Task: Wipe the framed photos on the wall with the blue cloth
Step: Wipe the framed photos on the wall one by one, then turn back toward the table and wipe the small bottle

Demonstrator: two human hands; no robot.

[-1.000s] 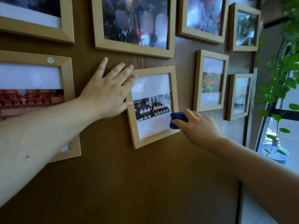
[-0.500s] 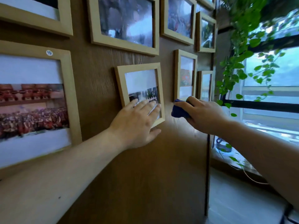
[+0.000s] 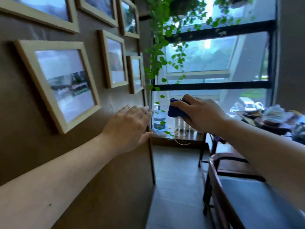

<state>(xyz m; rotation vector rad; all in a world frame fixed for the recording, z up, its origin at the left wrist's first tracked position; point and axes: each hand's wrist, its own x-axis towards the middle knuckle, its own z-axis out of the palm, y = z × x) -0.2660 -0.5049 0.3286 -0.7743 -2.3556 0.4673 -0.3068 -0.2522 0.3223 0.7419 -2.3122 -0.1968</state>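
Note:
Several light wooden framed photos hang on the brown wall (image 3: pixel 24 138) at the left. The nearest is a tilted frame with a group photo (image 3: pixel 61 83); two narrower frames (image 3: pixel 114 59) (image 3: pixel 136 74) hang further right. My left hand (image 3: pixel 130 126) lies flat with fingers spread near the wall's right edge, below the frames, holding nothing. My right hand (image 3: pixel 199 113) is off the wall, in front of the window, closed around the bunched blue cloth (image 3: pixel 175 109). The view is blurred.
A hanging green vine (image 3: pixel 158 47) trails down by the wall's end before a large dark-framed window (image 3: pixel 214 86). A water bottle (image 3: pixel 159 119) stands on a low shelf. A dark wooden chair (image 3: pixel 231 187) and a cluttered table (image 3: pixel 272 119) are at right.
The view has swung right towards the window. My left hand slid off the group photo frame to the wall's edge. My right hand carried the cloth away from the frames.

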